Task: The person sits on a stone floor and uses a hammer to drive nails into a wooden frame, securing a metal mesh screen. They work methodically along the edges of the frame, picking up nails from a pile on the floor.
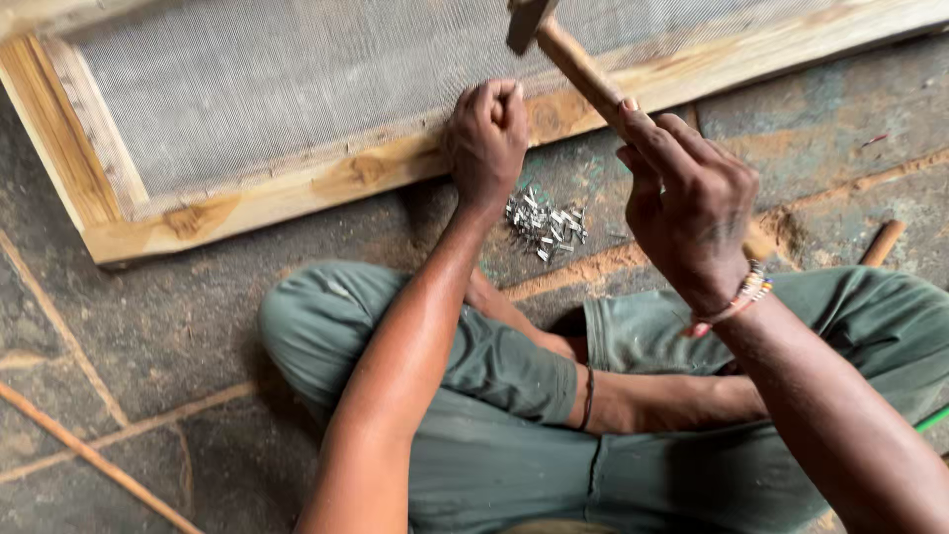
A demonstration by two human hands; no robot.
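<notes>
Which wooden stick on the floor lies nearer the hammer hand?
The short stick at the right edge, just beyond the right hand gripping the hammer. The long thin one lies far left.

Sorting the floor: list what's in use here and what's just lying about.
In use: hammer in right hand; left hand fisted on frame; mesh; nails.
Lying about: stick; rod.

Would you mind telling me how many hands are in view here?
2. The left hand is a fist on the wooden frame; the right hand grips the hammer handle above the pile of small nails. None appear hidden.
</notes>
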